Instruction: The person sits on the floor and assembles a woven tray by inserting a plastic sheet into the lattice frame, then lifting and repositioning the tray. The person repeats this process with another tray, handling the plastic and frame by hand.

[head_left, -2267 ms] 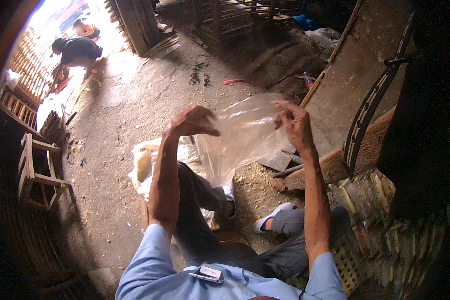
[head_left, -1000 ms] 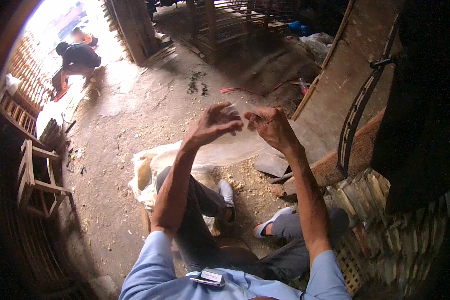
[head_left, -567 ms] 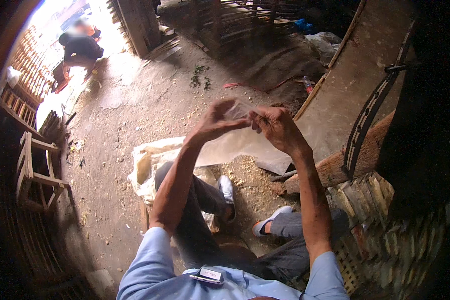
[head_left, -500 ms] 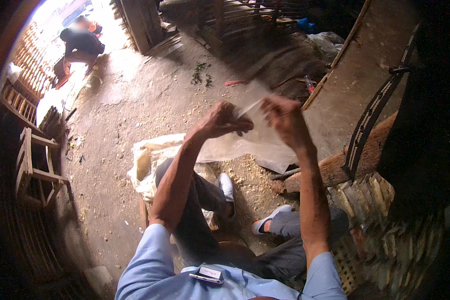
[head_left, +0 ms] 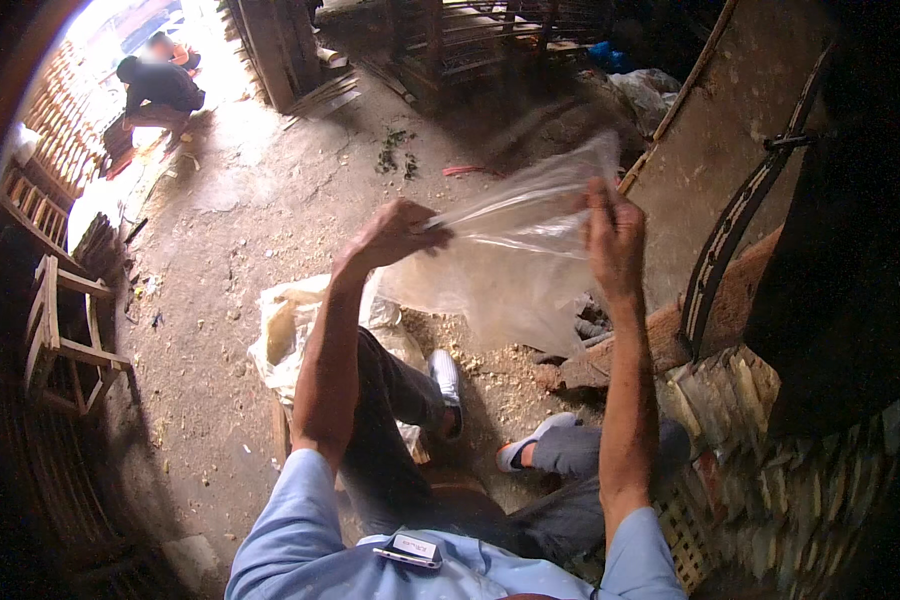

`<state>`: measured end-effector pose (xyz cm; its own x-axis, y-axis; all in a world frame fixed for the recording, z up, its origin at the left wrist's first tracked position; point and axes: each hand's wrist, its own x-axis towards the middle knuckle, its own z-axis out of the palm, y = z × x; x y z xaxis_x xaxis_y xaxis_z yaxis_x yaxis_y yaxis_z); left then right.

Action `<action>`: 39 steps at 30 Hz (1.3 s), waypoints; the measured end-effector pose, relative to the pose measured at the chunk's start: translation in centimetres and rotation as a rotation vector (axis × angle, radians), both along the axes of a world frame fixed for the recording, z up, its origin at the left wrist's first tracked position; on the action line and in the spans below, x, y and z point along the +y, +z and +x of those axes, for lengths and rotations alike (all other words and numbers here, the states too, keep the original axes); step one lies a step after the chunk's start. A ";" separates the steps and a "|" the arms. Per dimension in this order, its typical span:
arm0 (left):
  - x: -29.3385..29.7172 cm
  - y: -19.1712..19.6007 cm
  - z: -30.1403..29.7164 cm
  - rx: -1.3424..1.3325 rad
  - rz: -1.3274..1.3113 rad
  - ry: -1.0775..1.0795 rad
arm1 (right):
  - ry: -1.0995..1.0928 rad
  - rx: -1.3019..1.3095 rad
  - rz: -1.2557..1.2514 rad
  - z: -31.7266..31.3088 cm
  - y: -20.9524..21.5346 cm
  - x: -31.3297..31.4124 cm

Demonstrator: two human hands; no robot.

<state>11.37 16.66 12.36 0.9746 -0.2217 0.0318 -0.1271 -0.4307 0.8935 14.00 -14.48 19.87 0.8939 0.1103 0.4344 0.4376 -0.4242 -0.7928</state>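
A clear plastic sheet (head_left: 520, 260), perhaps a bag, is stretched in the air between my two hands. My left hand (head_left: 395, 235) pinches its left edge, the fingers closed. At the other side my right hand (head_left: 615, 230) grips the plastic near its upper right part, fingertips pressed together. Folds run across the taut upper part, and the lower part hangs loose over the floor ahead of my feet. Below my left forearm lies a crumpled whitish plastic sack (head_left: 285, 330), partly hidden by my arm and knee.
A wooden stool frame (head_left: 70, 335) stands at the left. Thin slats are stacked (head_left: 810, 470) at the lower right, beside a wooden beam (head_left: 620, 360). Pale shavings litter the floor (head_left: 220, 290). Another person (head_left: 160, 90) crouches far left in bright light.
My hands have moved apart, the left one leftward and the right one to the right. The plastic has spread wide between them.
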 end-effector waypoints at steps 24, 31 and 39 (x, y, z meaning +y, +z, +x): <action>-4.3 0.6 -0.4 -0.400 -0.098 -0.053 | 0.490 0.113 -0.025 -2.4 2.9 0.7; -5.3 1.4 -1.0 -0.064 -0.155 -0.287 | 0.531 -0.076 -0.099 -1.4 -0.8 2.2; 4.6 -3.5 -0.3 -0.009 0.165 0.129 | -0.149 -0.102 0.083 2.6 -0.9 -6.1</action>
